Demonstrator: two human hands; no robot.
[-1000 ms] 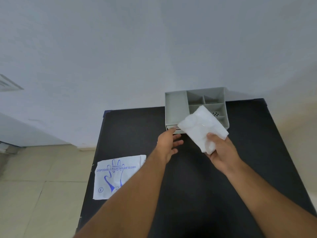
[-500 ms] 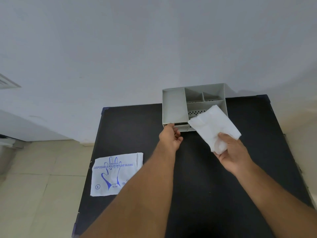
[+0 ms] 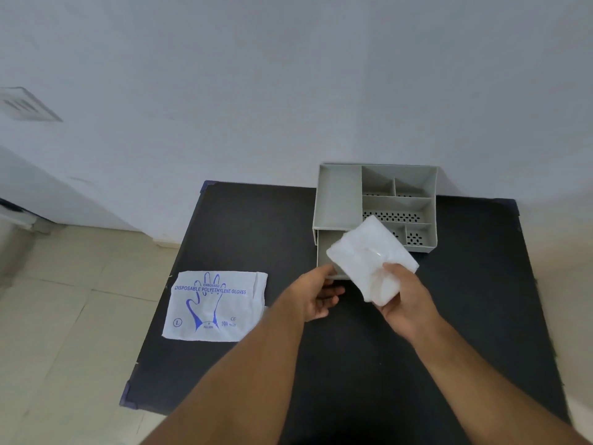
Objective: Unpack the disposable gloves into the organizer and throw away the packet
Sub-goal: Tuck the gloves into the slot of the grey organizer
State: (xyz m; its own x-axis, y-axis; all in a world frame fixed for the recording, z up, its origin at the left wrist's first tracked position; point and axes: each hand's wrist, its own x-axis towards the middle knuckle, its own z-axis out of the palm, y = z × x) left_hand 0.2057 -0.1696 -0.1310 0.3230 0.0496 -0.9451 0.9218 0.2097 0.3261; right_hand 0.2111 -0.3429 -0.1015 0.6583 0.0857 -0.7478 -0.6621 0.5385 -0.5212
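A square black table (image 3: 244,239) with a matte top and small blue-purple corner caps stood against a plain pale grey-white wall (image 3: 288,75). To its left lay a floor of large beige tiles (image 3: 64,316) with thin grout lines. High on the wall's left side sat a small grey louvred vent (image 3: 27,106). At the far left edge, a pale fixture showed only partly, too cropped to tell.

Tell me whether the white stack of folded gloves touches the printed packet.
Apart. The head view shows bare black table between gloves and packet.
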